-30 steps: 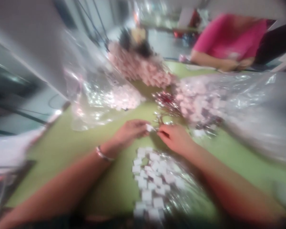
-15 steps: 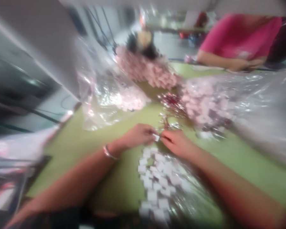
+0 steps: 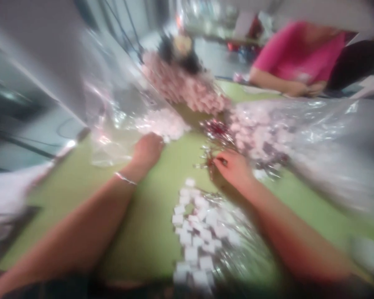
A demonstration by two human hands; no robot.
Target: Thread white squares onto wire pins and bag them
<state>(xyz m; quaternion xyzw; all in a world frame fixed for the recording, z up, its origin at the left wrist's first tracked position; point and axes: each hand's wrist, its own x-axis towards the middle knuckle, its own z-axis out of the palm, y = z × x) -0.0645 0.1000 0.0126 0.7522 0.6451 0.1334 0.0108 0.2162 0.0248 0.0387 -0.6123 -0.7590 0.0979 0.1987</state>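
Observation:
My left hand (image 3: pixel 148 150), with a bracelet at the wrist, is at the edge of a heap of small pale pink pieces (image 3: pixel 166 122) by a clear plastic bag (image 3: pixel 107 141). Its fingers are turned away and blurred. Over the middle of the table my right hand (image 3: pixel 233 168) has thumb and forefinger pinched at a small bunch of shiny reddish stems (image 3: pixel 209 160); whether it grips one is too blurred to tell. Below it lies a spread of small white square tags (image 3: pixel 199 236) with thin clear strands (image 3: pixel 237 253) running off to the right.
Pink clustered pieces (image 3: pixel 187 89) lie at the back beside a dark bundle. More pale pink pieces (image 3: pixel 252 128) sit by a large clear plastic sheet (image 3: pixel 327 145) on the right. A person in a pink top (image 3: pixel 302 58) works across the green table (image 3: pixel 143 232).
My left hand has left the white tag and moved left to the pale pink heap. My right hand has shifted slightly up to the reddish stems. A white tag now lies atop the spread.

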